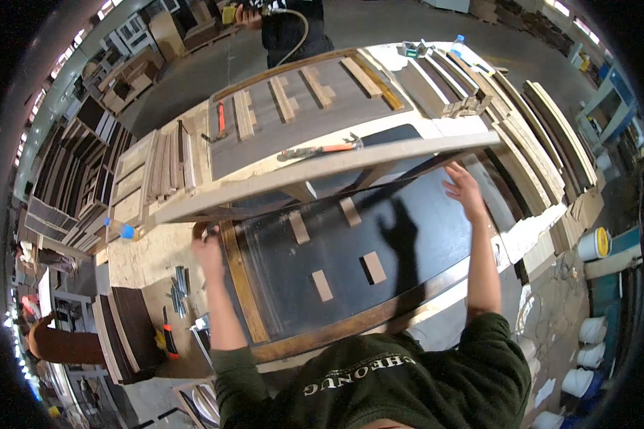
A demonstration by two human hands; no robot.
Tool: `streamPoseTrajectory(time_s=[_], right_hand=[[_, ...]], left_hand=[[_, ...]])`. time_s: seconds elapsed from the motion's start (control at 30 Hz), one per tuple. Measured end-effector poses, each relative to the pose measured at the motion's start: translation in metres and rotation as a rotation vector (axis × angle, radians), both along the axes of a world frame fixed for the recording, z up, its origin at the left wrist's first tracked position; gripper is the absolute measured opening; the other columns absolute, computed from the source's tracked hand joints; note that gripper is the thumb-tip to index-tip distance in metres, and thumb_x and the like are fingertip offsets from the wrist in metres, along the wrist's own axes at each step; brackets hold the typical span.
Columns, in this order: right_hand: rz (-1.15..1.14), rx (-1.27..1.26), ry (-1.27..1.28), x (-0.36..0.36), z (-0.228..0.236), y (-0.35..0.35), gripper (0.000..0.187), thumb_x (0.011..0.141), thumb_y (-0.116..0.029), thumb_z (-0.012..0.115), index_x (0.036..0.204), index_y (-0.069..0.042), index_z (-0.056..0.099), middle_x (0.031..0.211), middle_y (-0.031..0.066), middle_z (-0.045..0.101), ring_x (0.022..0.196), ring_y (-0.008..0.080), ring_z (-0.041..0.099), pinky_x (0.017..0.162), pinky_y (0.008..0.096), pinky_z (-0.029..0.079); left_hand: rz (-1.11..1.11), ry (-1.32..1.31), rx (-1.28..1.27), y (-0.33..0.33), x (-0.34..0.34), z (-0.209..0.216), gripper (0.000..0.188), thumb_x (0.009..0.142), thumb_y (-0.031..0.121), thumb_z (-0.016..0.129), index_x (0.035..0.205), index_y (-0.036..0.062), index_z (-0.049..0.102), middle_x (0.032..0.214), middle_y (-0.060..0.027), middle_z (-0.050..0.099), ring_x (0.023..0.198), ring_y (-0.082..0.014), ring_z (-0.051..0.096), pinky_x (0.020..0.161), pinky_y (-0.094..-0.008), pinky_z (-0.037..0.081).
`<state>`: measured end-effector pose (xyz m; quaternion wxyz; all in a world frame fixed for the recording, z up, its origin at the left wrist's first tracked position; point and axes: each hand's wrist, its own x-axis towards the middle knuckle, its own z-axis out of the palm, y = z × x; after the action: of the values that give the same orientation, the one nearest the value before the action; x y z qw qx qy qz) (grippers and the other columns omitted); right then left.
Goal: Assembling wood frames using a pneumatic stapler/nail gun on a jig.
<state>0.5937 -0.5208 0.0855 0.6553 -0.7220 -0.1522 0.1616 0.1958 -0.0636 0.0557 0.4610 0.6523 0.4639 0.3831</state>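
Head view shows a wooden frame (322, 169) raised at a slant above the far part of a dark panel (350, 243) on the counter (157, 250). The left hand (208, 250) is at the frame's left end, its grip unclear; the right hand (466, 193) is open, fingers spread, near the other end. Such wide placement probably suits the frame's length. Four blocks (374, 267) lie spaced on the panel, perhaps for even support.
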Motion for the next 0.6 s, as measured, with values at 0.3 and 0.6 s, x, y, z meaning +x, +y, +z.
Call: streamPoseTrajectory(time_s=[0.3, 0.6], right_hand=[[0.385, 0.028, 0.68, -0.058, -0.019, -0.082, 0.057, 0.096, -0.039, 0.045, 0.134, 0.003, 0.037, 0.116, 0.0199, 0.059, 0.092, 0.0235, 0.064, 0.074, 0.0321, 0.055], [0.099, -0.57, 0.228, -0.099, -0.068, -0.067, 0.072, 0.073, -0.031, 0.075, 0.126, 0.006, 0.043, 0.11, 0.0195, 0.06, 0.102, 0.025, 0.058, 0.09, 0.0333, 0.045]], left_hand=[[-0.533, 0.029, -0.728, -0.052, -0.107, -0.012, 0.067, 0.091, 0.038, 0.056, 0.139, -0.0009, 0.032, 0.121, -0.0091, 0.056, 0.109, -0.018, 0.055, 0.092, -0.0288, 0.044], [-0.374, 0.364, -0.212, -0.106, -0.083, -0.061, 0.04, 0.085, 0.019, 0.066, 0.114, -0.0039, 0.052, 0.107, -0.0108, 0.058, 0.098, -0.0197, 0.053, 0.09, -0.0299, 0.04]])
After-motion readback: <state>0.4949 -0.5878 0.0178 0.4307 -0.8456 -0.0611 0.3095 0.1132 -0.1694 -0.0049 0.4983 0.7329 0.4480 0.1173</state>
